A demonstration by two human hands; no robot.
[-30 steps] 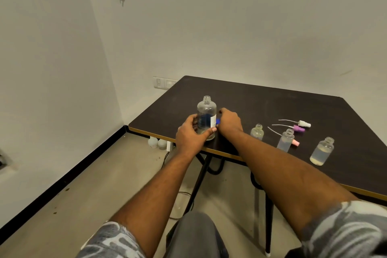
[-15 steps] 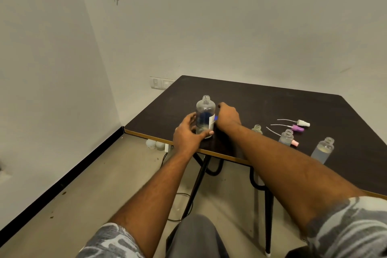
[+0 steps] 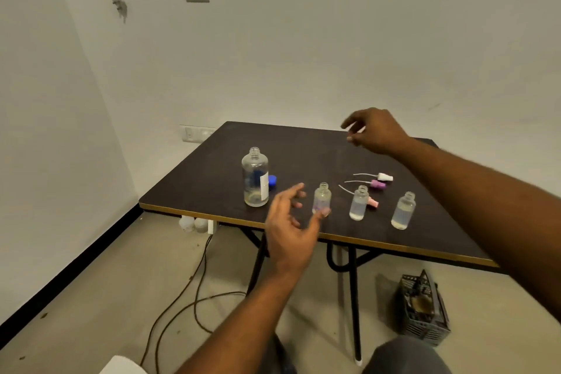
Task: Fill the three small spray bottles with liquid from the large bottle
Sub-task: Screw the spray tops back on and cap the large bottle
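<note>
The large clear bottle (image 3: 255, 176) stands uncapped near the left front of the dark table (image 3: 303, 149), with only a little liquid at its bottom. Its blue cap (image 3: 272, 181) lies just behind it. Three small open bottles stand in a row: left (image 3: 321, 198), middle (image 3: 358, 203), right (image 3: 403, 211). White (image 3: 385, 177), purple (image 3: 378, 184) and pink (image 3: 372, 203) spray heads lie behind them. My left hand (image 3: 288, 222) hovers with spread fingers, its thumb tip at the left small bottle. My right hand (image 3: 376, 130) is raised over the table's far side, loosely curled and holding nothing.
A black plastic crate (image 3: 422, 310) sits on the floor under the table's right side. Cables (image 3: 182, 297) trail across the floor at the left. Two white containers (image 3: 191, 223) stand by the wall under the table's left edge.
Both hands have let go of the large bottle. My left hand moved right toward the small bottles; my right hand rose up and to the right. The view has shifted.
</note>
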